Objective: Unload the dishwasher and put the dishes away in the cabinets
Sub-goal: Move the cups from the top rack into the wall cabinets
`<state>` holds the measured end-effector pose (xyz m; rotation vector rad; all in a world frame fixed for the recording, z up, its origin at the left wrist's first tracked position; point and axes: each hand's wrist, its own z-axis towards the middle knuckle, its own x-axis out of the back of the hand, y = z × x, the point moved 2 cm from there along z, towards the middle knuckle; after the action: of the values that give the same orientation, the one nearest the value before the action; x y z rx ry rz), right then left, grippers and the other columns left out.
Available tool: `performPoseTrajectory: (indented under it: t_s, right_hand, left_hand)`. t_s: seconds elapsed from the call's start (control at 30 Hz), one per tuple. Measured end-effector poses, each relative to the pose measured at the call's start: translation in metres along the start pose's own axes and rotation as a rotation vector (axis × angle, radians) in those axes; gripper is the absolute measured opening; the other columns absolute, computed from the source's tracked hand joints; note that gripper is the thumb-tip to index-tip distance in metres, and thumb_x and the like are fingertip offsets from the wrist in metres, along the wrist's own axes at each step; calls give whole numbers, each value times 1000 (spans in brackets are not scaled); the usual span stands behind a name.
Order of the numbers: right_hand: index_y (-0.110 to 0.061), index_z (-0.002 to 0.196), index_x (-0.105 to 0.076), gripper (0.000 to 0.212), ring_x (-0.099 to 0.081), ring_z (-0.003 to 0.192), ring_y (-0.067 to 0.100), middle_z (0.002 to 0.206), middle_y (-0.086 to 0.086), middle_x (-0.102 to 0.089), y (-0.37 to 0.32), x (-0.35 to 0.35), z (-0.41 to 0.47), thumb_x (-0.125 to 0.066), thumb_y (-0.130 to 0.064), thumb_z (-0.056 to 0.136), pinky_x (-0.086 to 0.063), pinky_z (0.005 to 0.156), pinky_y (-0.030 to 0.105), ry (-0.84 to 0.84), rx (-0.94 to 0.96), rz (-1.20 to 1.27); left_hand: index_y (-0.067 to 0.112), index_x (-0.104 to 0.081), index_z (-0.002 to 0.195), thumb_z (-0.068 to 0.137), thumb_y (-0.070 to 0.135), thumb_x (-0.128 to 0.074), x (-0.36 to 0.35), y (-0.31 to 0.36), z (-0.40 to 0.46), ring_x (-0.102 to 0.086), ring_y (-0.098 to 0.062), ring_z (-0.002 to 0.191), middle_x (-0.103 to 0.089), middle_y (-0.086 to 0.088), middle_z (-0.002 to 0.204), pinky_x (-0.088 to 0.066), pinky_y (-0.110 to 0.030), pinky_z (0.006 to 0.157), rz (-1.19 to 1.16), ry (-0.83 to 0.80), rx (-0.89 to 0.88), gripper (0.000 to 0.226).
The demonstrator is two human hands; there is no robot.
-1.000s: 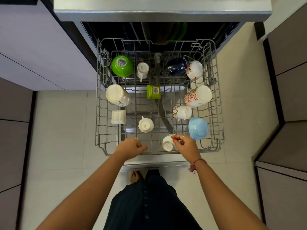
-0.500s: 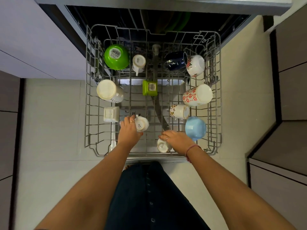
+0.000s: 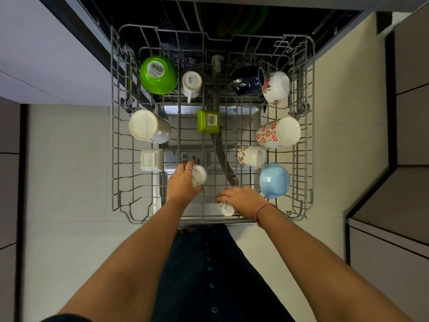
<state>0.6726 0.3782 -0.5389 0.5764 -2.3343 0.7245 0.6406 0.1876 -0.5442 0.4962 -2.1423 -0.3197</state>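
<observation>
The dishwasher's upper wire rack [image 3: 116, 159] is pulled out below me, full of upside-down cups and bowls. My left hand [image 3: 183, 182] grips a small white cup [image 3: 200, 175] near the rack's front middle. My right hand [image 3: 241, 198] is wrapped over another small white cup [image 3: 225, 209] at the front edge, which is mostly hidden under the fingers. Further back lie a green bowl [image 3: 159, 74], a white mug [image 3: 191, 82], a dark blue cup [image 3: 247, 80] and a floral bowl [image 3: 276, 87].
On the left stand a cream tumbler [image 3: 146, 125] and a square white container [image 3: 151, 160]; mid-rack a green square lid [image 3: 208, 121]. On the right sit a red-flowered mug [image 3: 279, 131], a patterned cup [image 3: 251, 155] and a light blue bowl [image 3: 274, 180]. Cabinets flank the tiled floor.
Both hands moved from the rack's front rail into the rack. The left hand took hold of the middle white cup; the right closed over the front cup. The view drew closer.
</observation>
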Motion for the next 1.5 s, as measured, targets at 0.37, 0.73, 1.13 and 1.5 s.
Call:
performPoseTrajectory:
  t_s: [0.37,0.73,1.13,1.5]
  right_hand:
    - [-25,123,-54,48,-54,115,17,125,-3,-59,-1,15,-19,-71,-20,78,-44,96,32,102,-122,399]
    - [-26,122,-54,66,-56,109,12,117,-5,-62,-9,41,-48,-82,-20,63,-46,98,33,182,-282,745]
    - [-34,110,-60,71,-62,98,12,108,-3,-62,-86,53,-16,-84,-47,45,-53,90,39,532,-413,932]
    - [-29,107,-62,61,-62,102,20,116,6,-59,-241,136,21,-88,-35,53,-53,91,44,1019,-409,1194]
  left_hand:
    - [18,-42,136,65,23,-82,33,6,-23,-48,-20,108,-38,-3,120,-39,-23,91,-323,-71,-4,81]
    - [26,-44,130,62,19,-82,83,-9,-68,-47,-18,103,-35,-1,113,-43,-31,98,-514,76,-9,77]
    - [16,-35,124,59,7,-85,143,-49,-127,-57,-15,100,-51,3,109,-54,-23,81,-928,120,-92,83]
    - [21,-54,121,52,21,-84,251,-165,-197,-64,-18,96,-64,-5,111,-54,-20,70,-1168,200,-218,75]
